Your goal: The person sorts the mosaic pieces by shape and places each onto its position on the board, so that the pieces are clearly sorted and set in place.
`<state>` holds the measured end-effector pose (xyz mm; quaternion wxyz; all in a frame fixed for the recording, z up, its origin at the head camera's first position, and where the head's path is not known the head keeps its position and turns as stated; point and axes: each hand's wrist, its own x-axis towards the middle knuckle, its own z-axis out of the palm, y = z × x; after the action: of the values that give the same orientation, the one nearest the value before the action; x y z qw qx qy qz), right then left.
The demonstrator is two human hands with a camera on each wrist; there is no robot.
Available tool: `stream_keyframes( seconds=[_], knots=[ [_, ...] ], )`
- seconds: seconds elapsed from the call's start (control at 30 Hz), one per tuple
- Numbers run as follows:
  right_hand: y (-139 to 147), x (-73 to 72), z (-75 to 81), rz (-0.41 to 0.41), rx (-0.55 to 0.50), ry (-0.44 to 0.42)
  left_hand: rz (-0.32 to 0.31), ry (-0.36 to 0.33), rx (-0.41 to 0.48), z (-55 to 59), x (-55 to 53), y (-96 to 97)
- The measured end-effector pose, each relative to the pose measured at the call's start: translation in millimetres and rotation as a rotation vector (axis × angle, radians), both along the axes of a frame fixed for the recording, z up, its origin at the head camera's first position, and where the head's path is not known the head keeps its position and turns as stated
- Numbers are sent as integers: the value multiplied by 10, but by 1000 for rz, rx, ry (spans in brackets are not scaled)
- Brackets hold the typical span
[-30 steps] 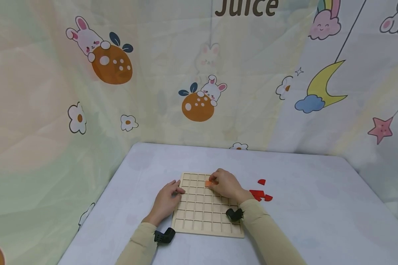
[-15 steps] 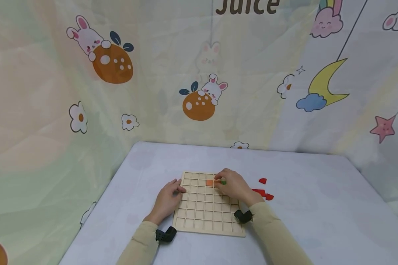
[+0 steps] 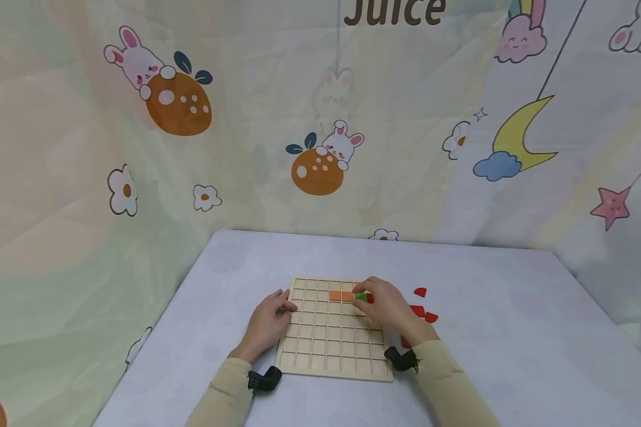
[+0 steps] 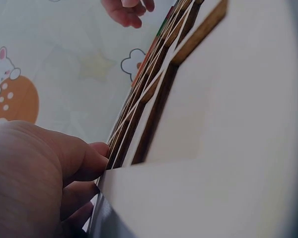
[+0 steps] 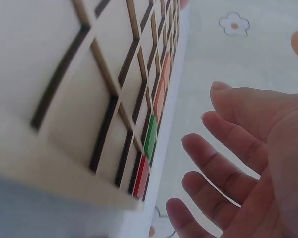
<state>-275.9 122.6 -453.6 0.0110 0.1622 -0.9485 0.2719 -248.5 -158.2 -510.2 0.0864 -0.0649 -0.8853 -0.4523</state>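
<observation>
While my left hand (image 3: 269,323), fingers relaxed, touches the board (image 3: 333,347), my right hand (image 3: 389,305), fingers parted, holds nothing; the green tile (image 3: 360,296) lies near its fingertips.

Through the head camera I'm looking forward and down, from well back, across the worktop (image 3: 502,308) to the printed backdrop (image 3: 256,89). The left wrist camera (image 3: 266,380) and right wrist camera (image 3: 400,359) are skimming the gridded wooden board (image 3: 320,333) up close, tilted, facing that backdrop; all three are sharing the board.
</observation>
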Motion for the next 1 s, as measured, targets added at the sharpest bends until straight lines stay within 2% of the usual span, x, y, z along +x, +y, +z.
stream_keyframes(
  seconds=[0.23, 0.4, 0.63, 0.87, 1.0],
  knots=[
    [175, 30, -32, -78, -53, -17, -11, -6, -2, -8, 10, -4],
    [284, 11, -22, -79, -68, 0, -15, 10, -4, 18, 11, -11],
    [429, -37, 7, -114, -62, 11, -8, 15, -13, 28, 9, -19],
    [581, -50, 3, -170, -50, -17, -6, 15, -13, 20, 12, -5],
    [670, -55, -10, -175, -40, -33, -5, 9, -15, 5, 8, 2]
  ],
)
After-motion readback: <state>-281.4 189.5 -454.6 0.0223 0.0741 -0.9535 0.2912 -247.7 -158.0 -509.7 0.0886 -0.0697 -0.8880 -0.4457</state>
